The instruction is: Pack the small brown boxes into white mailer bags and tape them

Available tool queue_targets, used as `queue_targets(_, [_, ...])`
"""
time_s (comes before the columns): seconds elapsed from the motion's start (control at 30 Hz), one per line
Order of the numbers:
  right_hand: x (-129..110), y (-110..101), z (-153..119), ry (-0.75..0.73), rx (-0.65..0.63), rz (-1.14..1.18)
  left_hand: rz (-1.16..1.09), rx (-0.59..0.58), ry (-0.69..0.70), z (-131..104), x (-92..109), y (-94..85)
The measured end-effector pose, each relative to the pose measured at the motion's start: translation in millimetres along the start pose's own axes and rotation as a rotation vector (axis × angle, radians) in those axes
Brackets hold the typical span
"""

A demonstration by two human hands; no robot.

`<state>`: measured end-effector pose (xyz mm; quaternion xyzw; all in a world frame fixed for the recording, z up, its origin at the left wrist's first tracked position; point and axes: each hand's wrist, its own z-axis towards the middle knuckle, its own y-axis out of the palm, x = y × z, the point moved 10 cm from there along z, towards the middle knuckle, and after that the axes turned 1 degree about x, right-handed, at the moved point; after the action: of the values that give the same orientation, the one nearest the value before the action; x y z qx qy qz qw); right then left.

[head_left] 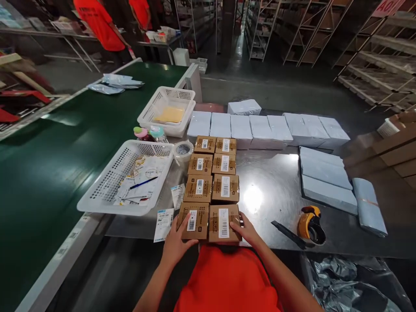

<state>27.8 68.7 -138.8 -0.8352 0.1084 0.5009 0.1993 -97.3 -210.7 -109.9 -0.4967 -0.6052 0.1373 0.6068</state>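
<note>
Several small brown cardboard boxes stand in two columns on the metal table, each with a white barcode label on top. At the near end, my left hand point(176, 243) grips the left cardboard box point(202, 222), fingers along its left side and top, thumb by its front edge. Beside it, my right hand point(247, 230) holds the right cardboard box point(215, 216), thumb on top and fingers at its right side. These two boxes sit side by side between my hands. Two printed slips, one a shipping label point(163, 225), lie left of the boxes.
A white basket point(97, 190) holds papers and a blue pen; another basket point(146, 113) holds a yellow envelope. Tape roll point(183, 151), white packages point(221, 125), grey mailer bags point(325, 173) and an orange tape dispenser point(305, 223) surround the boxes. A green conveyor point(65, 147) runs left.
</note>
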Motion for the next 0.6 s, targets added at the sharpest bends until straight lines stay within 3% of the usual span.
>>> queue_targets(0.1, [-2,-8,-8,0.005,0.101,-0.159,-0.123,0.032,-0.001,-3,-2,-2.7])
queue_targets(0.2, [-45,-5,-22,-0.251,0.147,-0.487,-0.206,0.112,-0.031,-11,-9,-6.9])
queue_targets(0.3, [-86,41,-36,-0.587,-0.114,-0.8,-0.258,0.18,-0.079,-19,-19,-11.0])
queue_targets(0.4, [-90,80,-36,-0.682,-0.344,-1.038,-0.229,0.21,-0.046,-23,-18,-16.8])
queue_targets(0.5, [-84,93,-27,-0.675,-0.392,-1.166,-0.117,0.193,-0.009,-22,-7,-16.8])
queue_targets(0.6, [-77,89,-30,-0.647,-0.392,-1.178,0.022,0.17,-0.058,-21,6,-7.3])
